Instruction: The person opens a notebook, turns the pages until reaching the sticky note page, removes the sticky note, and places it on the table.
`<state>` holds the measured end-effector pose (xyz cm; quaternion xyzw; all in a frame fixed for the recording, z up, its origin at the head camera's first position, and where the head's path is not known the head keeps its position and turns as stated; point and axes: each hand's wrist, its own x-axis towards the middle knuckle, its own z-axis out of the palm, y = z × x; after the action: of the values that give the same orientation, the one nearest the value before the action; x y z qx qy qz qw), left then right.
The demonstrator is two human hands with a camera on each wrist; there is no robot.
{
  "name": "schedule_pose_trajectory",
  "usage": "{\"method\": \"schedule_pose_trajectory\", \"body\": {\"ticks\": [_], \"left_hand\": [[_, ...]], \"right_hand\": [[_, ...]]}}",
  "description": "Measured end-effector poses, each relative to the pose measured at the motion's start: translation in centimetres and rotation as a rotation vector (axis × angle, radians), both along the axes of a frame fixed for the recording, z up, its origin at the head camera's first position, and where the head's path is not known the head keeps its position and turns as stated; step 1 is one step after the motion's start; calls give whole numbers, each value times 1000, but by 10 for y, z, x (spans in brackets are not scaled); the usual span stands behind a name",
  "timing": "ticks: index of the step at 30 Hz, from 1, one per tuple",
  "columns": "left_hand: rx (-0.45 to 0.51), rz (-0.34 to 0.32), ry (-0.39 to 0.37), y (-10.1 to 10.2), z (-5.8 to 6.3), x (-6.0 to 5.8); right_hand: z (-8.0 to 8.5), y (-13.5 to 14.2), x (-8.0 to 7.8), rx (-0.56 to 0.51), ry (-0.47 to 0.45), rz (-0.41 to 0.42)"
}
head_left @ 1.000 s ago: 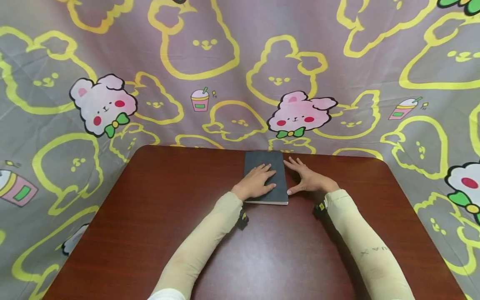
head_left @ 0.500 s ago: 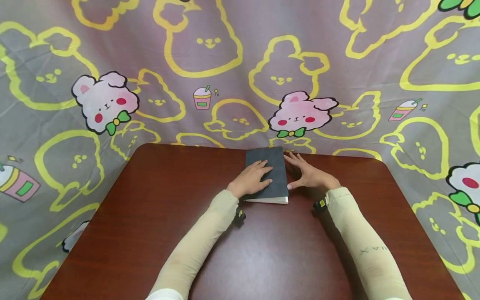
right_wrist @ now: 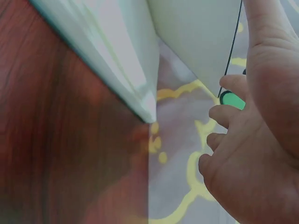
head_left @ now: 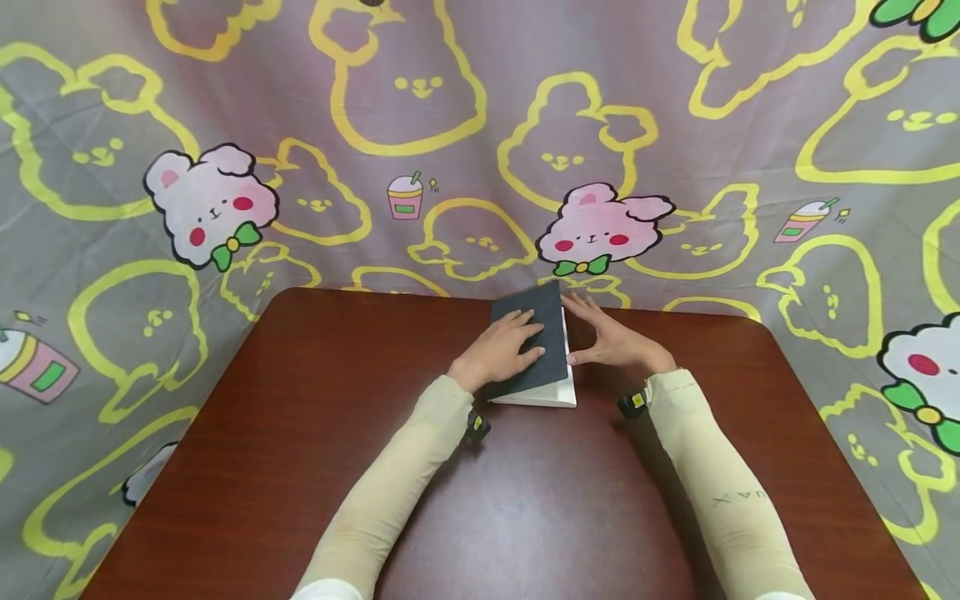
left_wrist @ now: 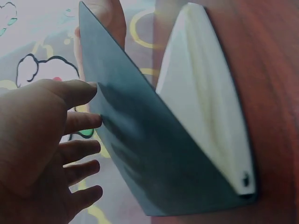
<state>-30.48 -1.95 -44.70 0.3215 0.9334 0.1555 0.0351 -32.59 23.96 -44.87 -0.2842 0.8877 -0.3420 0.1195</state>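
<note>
A notebook [head_left: 542, 327] with a dark grey cover lies at the far edge of the table, its front cover raised at a slant and its white pages [right_wrist: 121, 51] showing beneath. My left hand [head_left: 497, 352] has its fingertips on the outside of the cover, fingers spread and fairly straight, as the left wrist view shows [left_wrist: 42, 144]. At the cover's raised free edge is my right hand [head_left: 611, 337], thumb and fingers extended and spread along it. Exactly where the right fingertips touch is partly hidden by the cover.
The brown wooden table [head_left: 300, 433] stretches around the notebook. A grey curtain [head_left: 450, 100] with yellow cartoon outlines hangs right behind the table's far edge and along both sides.
The notebook's cover has risen from lying flat to a slant, opening toward the left and baring the pages. Both hands have shifted slightly left with it.
</note>
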Motion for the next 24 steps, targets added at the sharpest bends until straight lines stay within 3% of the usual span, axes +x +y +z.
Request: {"method": "schedule_pose_trajectory", "body": {"ticks": [11, 20, 24], "left_hand": [[73, 13, 45, -7, 30, 4], [129, 20, 43, -11, 49, 2], [104, 41, 69, -14, 55, 1]], "right_hand": [[12, -24, -3, -23, 83, 16], [17, -43, -5, -37, 66, 5], [21, -52, -6, -59, 70, 9]]}}
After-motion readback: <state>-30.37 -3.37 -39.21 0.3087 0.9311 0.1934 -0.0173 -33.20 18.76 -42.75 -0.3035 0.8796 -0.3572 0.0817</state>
